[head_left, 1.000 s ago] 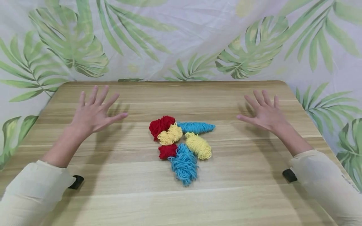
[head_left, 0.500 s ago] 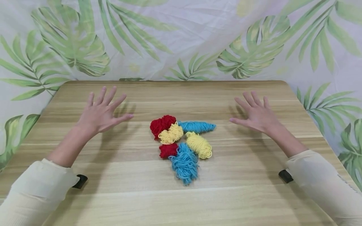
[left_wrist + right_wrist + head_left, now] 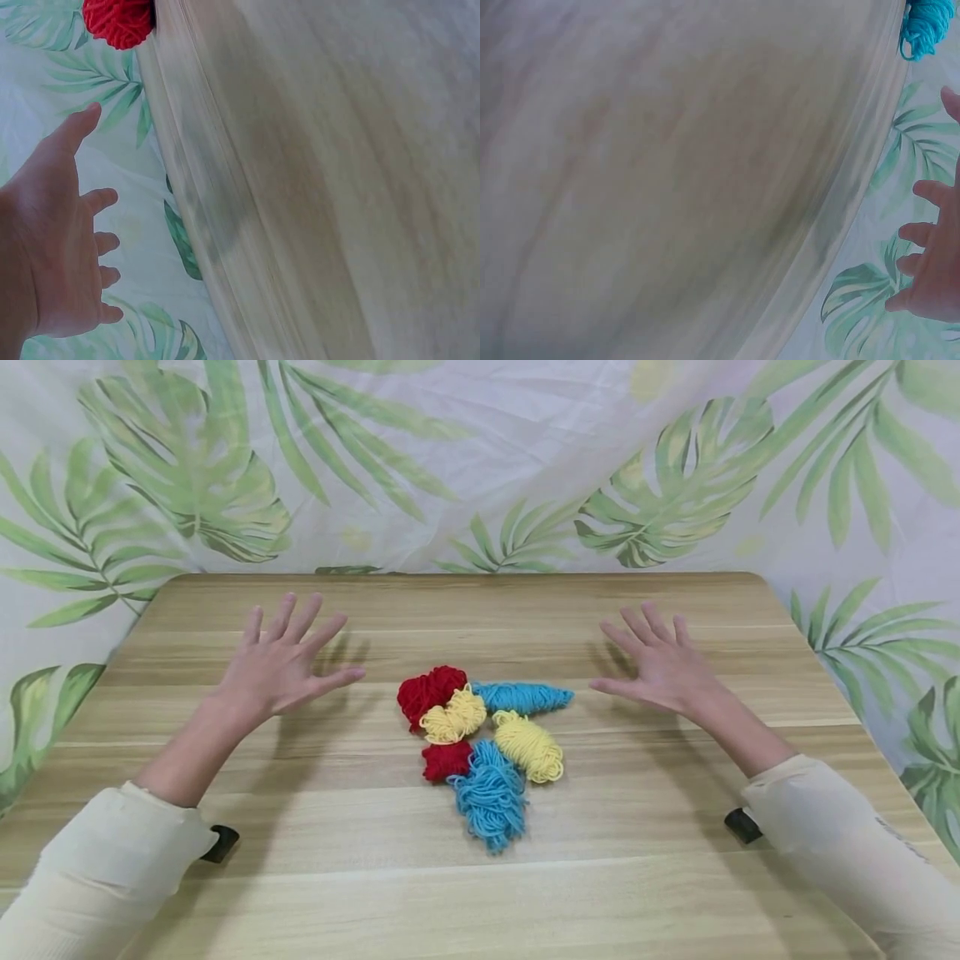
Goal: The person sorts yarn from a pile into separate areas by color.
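Several small bundles of yarn lie in a cluster mid-table in the head view. A larger red bundle (image 3: pixel 431 693) and a smaller red bundle (image 3: pixel 446 762) are on the left, with a pale yellow bundle (image 3: pixel 454 717) between them. A long blue bundle (image 3: pixel 522 697) lies at the back, a yellow bundle (image 3: pixel 528 747) at the right, and a loose blue bundle (image 3: pixel 491 797) in front. My left hand (image 3: pixel 279 664) hovers left of the cluster, fingers spread, holding nothing. On the right, my right hand (image 3: pixel 663 667) also hovers with spread fingers, its thumb nearest the long blue bundle.
The wooden table (image 3: pixel 645 893) has rounded far corners. Behind it hangs a white cloth (image 3: pixel 525 452) printed with green leaves. Black pieces stick out beneath the left sleeve (image 3: pixel 120 852) and the right sleeve (image 3: pixel 840 843).
Both hands have moved inward toward the yarn, the left one rightward and the right one leftward. Their fingers stay spread, and the bundles lie as before.
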Tool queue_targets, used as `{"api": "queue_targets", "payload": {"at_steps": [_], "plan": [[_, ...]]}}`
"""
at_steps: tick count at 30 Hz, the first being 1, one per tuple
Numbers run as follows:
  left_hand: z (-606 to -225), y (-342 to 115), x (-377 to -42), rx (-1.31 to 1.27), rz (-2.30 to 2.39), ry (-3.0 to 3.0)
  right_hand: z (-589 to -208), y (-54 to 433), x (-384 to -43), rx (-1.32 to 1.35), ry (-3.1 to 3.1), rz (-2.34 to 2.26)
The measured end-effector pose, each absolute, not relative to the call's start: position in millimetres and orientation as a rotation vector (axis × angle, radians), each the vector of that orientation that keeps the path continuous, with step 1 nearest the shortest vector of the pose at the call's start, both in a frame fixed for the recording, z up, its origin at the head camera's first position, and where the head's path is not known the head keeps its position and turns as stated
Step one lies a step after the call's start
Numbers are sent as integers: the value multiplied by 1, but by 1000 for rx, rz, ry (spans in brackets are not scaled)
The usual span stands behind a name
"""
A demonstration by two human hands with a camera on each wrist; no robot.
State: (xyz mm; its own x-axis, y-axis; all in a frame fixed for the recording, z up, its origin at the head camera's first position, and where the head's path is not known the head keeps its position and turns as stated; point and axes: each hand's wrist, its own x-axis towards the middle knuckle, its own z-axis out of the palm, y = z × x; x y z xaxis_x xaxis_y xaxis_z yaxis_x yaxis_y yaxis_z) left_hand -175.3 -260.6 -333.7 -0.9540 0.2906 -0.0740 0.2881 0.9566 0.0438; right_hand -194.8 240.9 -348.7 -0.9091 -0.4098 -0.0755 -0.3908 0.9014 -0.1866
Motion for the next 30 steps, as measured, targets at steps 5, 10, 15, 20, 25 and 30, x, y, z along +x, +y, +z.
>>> {"api": "queue_targets", "payload": {"at_steps": [5,10,15,20,25,30], "plan": [[-333,-254,-175,467,51,3006,-349,233,-195,-653,2961,-266],[-332,-245,-175,506,80,2981,-349,227,-194,-683,2962,-250],[-329,-235,-173,542,133,2966,-349,222,-193,-737,2960,-207],[-328,-224,-172,585,182,2971,-349,217,-191,-810,2974,-199],[-328,-215,-171,620,210,2977,-348,212,-191,-892,2995,-224],[-328,-208,-171,676,241,2976,-347,208,-190,-968,3000,-276]]}}
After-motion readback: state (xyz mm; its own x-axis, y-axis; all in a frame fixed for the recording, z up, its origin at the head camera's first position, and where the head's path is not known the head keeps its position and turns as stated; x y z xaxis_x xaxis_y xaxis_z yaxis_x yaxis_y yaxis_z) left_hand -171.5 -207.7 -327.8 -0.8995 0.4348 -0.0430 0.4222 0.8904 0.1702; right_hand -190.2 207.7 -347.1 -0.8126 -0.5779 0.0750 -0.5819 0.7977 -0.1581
